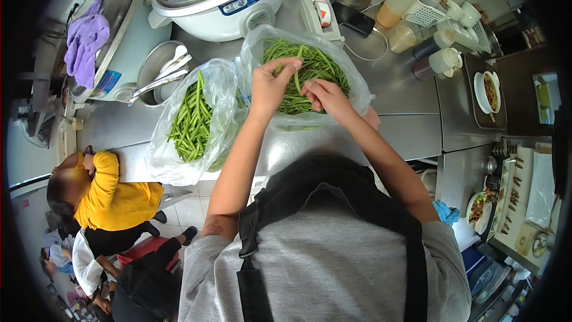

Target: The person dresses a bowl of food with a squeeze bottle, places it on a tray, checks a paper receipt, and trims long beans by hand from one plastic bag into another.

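In the upper centre of the frame, two bare hands work above an open plastic bag (307,120) of green beans (333,65) on a metal surface (405,134). The left hand (275,80) pinches a single bean (297,81) between thumb and forefinger; the right hand (325,95) has its fingers curled at the lower end of this bean, though whether they grip it cannot be told. Such handling is probably best done with a light pinch near each end, since a slender pod may snap under a hard squeeze, and with the wrists clear of the loose plastic. The single bean stands nearly upright between the hands, its upper part at the left fingertips, over the loose beans. A second bag (161,158), also holding beans, lies left of the left hand, at centre left.
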{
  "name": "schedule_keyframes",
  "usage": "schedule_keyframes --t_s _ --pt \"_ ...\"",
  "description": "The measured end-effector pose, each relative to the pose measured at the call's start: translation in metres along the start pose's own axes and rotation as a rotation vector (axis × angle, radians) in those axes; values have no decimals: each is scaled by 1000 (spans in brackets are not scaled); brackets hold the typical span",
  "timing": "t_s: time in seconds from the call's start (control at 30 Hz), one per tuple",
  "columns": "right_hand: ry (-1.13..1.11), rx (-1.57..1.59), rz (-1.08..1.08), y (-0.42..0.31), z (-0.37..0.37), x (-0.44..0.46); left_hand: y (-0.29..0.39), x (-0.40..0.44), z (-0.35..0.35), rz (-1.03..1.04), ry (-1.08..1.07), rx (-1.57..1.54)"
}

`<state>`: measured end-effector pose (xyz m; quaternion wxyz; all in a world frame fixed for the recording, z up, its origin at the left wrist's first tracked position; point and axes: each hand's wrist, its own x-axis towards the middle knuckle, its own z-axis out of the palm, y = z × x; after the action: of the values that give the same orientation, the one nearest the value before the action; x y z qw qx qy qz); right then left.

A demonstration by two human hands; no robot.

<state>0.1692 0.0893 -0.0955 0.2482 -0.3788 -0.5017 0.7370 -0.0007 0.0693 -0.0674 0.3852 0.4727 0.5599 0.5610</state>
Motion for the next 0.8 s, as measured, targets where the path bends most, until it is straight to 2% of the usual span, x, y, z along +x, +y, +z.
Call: schedule_keyframes --t_s 0.1,0.2,0.3,0.5,0.6,0.67,0.73,0.8 --pt "-47 162 17 -7 9 -6 0 3 0 -21 39 -10" --pt "-180 89 63 -17 14 -9 -2 2 3 -20 50 -36" --pt "-249 365 76 -11 12 -8 -2 -2 5 5 91 -136" --pt "17 886 -67 -7 8 -1 -2 -30 7 58 126 -196" --pt "163 623 -53 -20 -11 1 0 -40 4 8 185 -176" --pt "255 17 -139 -24 -31 4 -4 -41 -13 -107 244 -192" --pt "343 -643 -261 -22 -44 10 -11 -34 -18 -70 218 -227" --pt "330 -950 -361 -17 -45 18 -15 -29 -18 -75 191 -216"
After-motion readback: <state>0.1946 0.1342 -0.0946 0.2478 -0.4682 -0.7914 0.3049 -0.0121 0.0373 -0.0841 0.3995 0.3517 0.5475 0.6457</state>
